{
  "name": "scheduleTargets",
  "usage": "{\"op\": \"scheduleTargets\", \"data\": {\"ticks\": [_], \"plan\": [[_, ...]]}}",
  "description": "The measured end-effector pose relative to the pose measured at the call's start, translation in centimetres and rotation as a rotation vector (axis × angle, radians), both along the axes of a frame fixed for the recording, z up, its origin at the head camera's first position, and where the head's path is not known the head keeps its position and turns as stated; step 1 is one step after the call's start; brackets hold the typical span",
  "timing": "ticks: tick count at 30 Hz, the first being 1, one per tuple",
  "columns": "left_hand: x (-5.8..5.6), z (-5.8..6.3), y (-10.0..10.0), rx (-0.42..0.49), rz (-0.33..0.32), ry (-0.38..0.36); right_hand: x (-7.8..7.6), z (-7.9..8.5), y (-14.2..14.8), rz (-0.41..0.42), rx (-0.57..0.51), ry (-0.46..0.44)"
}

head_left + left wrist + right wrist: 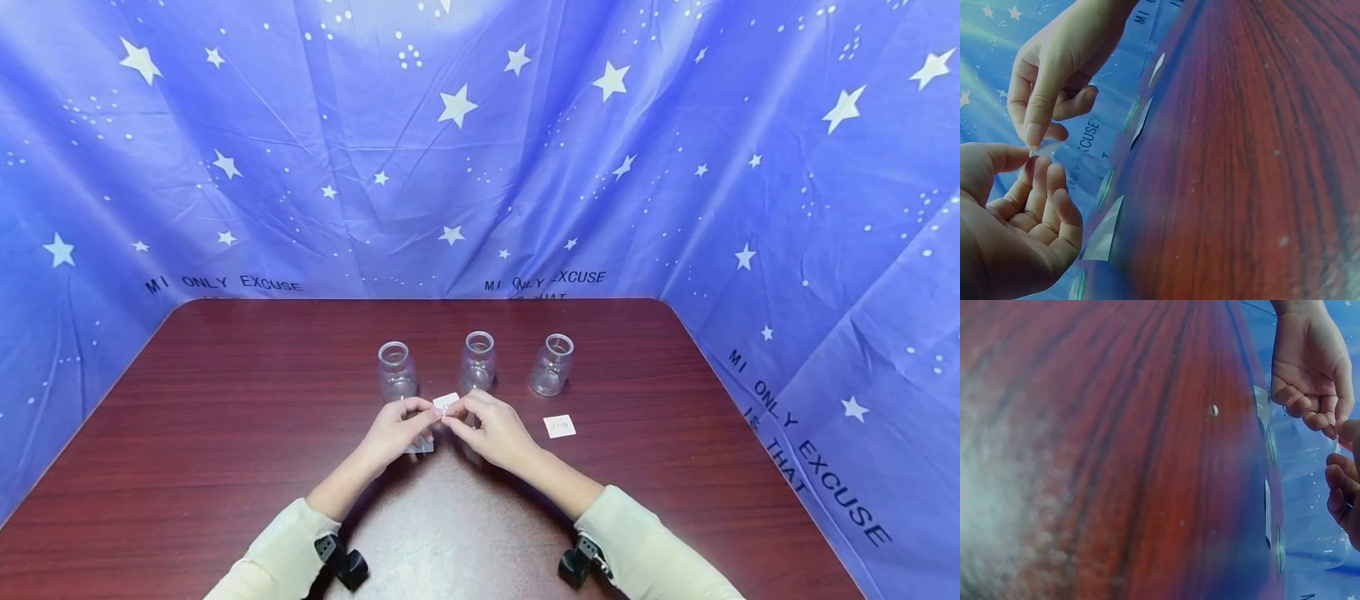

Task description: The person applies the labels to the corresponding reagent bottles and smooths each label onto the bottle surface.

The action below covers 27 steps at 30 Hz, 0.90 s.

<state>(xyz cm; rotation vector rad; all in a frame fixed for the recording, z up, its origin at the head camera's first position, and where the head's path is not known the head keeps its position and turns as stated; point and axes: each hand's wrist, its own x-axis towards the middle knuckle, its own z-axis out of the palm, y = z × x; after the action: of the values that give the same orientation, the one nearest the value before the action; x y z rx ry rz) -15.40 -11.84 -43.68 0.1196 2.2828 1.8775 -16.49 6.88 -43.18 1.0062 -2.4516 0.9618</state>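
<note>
Pinching a small, thin, translucent piece (1047, 149) between their fingertips, the left hand (396, 433) and the right hand (491, 429) meet over the middle of the dark red, wood-grained tabletop (240, 417). In the left wrist view, this piece extends from the fingertips toward the side of the tabletop, but its far end mixes with the clear background, so I cannot tell surely its long axis.

Both forearms come obliquely inward from the near side, in light cream sleeves (279, 546). The left hand points forward and to the right, its thumb and index finger closed at the tips, its other fingers loosely bent. The right hand points forward and to the left, with a similar pinch.

Just beyond the fingertips lies a small white square card (446, 401); a second card, pale and rectangular (422, 447), is partly covered by the left hand. A third card, white with unreadable writing (559, 427), lies to the right. Behind, three clear glass jars (551, 371) stand upright in a row.
</note>
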Motion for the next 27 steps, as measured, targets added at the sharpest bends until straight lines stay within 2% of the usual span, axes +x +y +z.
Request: {"op": "scheduleTargets", "data": {"ticks": [8,16,20,27], "plan": [[-0.1,0.0,-0.4,0.012,0.051,-0.019,-0.8,-0.1,0.4,-0.069,-0.104,-0.044],[-0.1,0.0,-0.9,-0.019,0.065,0.016,-1.7,0.0,0.0,-0.135,-0.185,-0.235],[-0.1,0.0,-1.2,-0.067,0.066,0.045,-1.8,0.2,-0.4,-0.113,-0.199,-0.298],[-0.1,0.1,-2.1,-0.179,0.081,0.089,-1.7,0.3,-1.2,-0.074,-0.220,-0.344]]}}
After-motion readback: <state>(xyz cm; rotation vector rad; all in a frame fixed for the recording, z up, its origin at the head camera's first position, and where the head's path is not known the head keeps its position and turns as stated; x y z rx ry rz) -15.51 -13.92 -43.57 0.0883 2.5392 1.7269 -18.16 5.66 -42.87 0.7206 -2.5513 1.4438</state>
